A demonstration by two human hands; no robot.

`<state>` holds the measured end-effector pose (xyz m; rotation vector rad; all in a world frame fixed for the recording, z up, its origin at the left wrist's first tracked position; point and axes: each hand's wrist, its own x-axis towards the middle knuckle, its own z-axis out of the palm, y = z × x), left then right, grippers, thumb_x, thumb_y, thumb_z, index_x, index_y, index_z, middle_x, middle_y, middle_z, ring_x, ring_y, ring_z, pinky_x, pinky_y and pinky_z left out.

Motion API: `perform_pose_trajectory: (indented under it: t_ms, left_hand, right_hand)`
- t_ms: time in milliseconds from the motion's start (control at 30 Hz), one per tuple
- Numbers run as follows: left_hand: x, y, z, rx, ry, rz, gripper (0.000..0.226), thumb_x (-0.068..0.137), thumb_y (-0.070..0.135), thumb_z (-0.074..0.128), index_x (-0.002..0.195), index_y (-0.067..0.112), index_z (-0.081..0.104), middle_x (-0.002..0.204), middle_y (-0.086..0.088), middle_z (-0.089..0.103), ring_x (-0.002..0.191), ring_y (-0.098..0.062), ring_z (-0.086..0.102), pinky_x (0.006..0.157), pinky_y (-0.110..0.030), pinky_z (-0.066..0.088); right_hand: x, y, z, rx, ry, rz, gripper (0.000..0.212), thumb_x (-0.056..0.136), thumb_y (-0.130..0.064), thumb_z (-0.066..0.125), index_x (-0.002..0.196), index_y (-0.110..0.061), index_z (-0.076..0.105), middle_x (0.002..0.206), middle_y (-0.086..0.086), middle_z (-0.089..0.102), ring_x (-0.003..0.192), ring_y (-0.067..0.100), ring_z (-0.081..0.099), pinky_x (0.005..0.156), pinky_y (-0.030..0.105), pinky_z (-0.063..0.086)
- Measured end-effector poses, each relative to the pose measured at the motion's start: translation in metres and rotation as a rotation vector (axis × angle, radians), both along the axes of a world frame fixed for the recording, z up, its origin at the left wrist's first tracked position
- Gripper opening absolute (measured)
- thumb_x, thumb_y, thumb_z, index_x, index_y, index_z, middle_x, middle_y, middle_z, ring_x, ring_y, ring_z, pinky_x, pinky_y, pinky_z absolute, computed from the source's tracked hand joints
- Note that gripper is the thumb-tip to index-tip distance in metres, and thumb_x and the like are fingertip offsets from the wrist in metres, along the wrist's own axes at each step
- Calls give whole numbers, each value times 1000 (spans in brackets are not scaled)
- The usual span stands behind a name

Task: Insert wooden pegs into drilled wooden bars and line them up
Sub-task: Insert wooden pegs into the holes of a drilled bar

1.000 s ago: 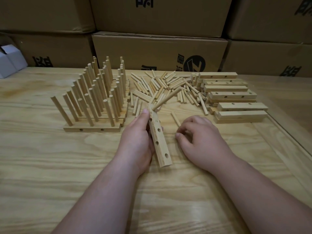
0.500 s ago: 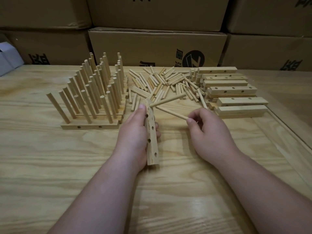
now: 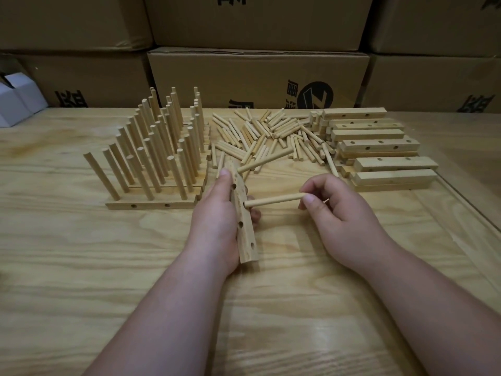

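My left hand (image 3: 217, 215) grips a drilled wooden bar (image 3: 245, 234) on its edge, holes facing right, at the table's middle. One peg (image 3: 264, 160) sticks out of the bar's far hole. My right hand (image 3: 336, 213) pinches a second peg (image 3: 273, 200) by its right end, and the peg's left tip sits at the mouth of the bar's second hole. Behind lies a loose pile of pegs (image 3: 271, 131). Bars filled with upright pegs (image 3: 157, 153) stand lined up at the left. A stack of drilled bars without pegs (image 3: 379, 147) lies at the right.
Cardboard boxes (image 3: 257, 74) are stacked along the table's far edge. A small white box (image 3: 19, 104) sits at the far left. The light wooden table (image 3: 81, 267) has a seam running along its right side.
My right hand picked a peg off the table and brought its tip to the bar's second hole. My left hand turned the bar more upright on its edge.
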<state>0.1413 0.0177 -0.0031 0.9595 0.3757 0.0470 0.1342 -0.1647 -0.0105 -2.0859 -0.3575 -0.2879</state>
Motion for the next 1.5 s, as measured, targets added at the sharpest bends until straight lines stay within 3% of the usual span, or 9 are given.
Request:
perform_pose_trajectory:
  t_ms: [133,333,533,667,833,1033,1233,1500]
  left_hand:
    - [-1,-1,0,25,3,-4,34,99,48,60,105,17,73,68,1,62,51,-14,53,49,-28,49]
    - [-4,-2,1,90,-5,-31,40,100,51,56,98,15,71,65,-1,59,52,-14,54,49,-26,50]
    - [-3,-3,4,14,-8,-20,40,103,46,53,114,13,73,62,1,59,50,-12,53,49,-27,47]
    - [-4,-2,4,-33,4,-24,41,103,46,53,111,12,74,63,0,58,50,-13,52,48,-27,47]
    - [-2,-1,3,-54,8,-23,42,102,46,54,109,9,74,68,-1,58,52,-13,51,49,-27,46]
    - [-2,-1,1,-12,0,-16,40,101,47,57,108,11,73,68,0,61,51,-13,54,48,-27,47]
    - [-5,-5,0,112,-17,-15,35,101,48,56,103,17,72,59,3,65,48,-10,59,47,-27,51]
    - [-5,-4,3,40,-24,-25,37,103,43,55,105,10,71,61,0,60,48,-12,53,48,-27,46]
  right_hand:
    - [-3,0,3,135,-38,0,17,98,-20,58,96,-36,62,87,-10,67,81,6,62,70,11,45]
    - [-7,2,8,190,-115,9,11,93,-36,57,84,-33,64,77,-6,66,69,11,57,63,17,45]
    - [-7,1,7,142,-125,0,13,92,-35,57,80,-35,61,74,-10,63,69,7,56,64,12,42]
    - [-7,2,6,170,-126,15,11,92,-33,58,81,-34,62,75,-10,63,70,7,56,66,12,43]
    - [-7,2,6,222,-159,20,9,93,-31,59,86,-28,64,76,-4,62,73,15,58,68,23,47]
    - [-10,3,8,235,-210,37,7,93,-24,60,88,-23,66,75,-4,63,72,14,59,69,19,47]
    - [-17,11,13,342,-313,40,8,92,-12,64,96,-17,70,81,-2,72,79,19,70,73,31,56]
    - [-16,14,11,375,-250,30,13,94,-12,62,101,-19,70,84,-3,74,77,12,68,70,25,54]
